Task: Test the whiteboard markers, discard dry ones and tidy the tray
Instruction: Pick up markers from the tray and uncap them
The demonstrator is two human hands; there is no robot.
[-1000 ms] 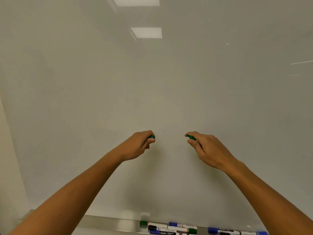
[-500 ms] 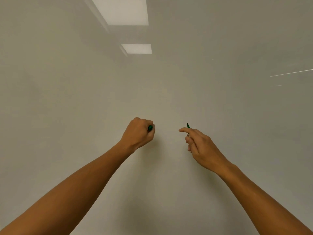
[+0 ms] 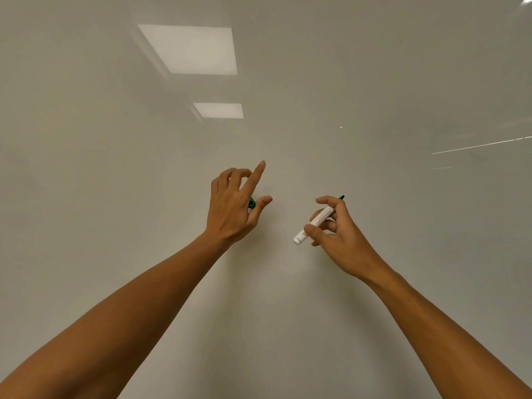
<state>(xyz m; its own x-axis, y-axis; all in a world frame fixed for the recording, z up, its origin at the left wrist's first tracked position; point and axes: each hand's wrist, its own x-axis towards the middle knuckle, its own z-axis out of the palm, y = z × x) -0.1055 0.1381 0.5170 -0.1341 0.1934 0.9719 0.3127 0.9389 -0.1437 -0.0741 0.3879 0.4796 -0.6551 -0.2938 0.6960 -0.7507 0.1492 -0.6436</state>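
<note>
Head view: my right hand (image 3: 336, 234) grips the marker (image 3: 315, 223), left hand (image 3: 234, 204) pinches its cap (image 3: 252, 203); I should press the tip firmly on the board (image 3: 288, 145).

1 head-worn view only; no 2nd view to overlap it. Camera faces forward and tilted upward at the whiteboard (image 3: 374, 82), close enough that the board fills the frame. Both forearms enter from 7 and 5 o'clock. Ceiling light reflections (image 3: 190, 48) show at 11 o'clock. Wide-angle bending is evident.

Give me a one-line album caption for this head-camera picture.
Right hand holds an uncapped green marker at the whiteboard; left hand keeps its cap.
</note>
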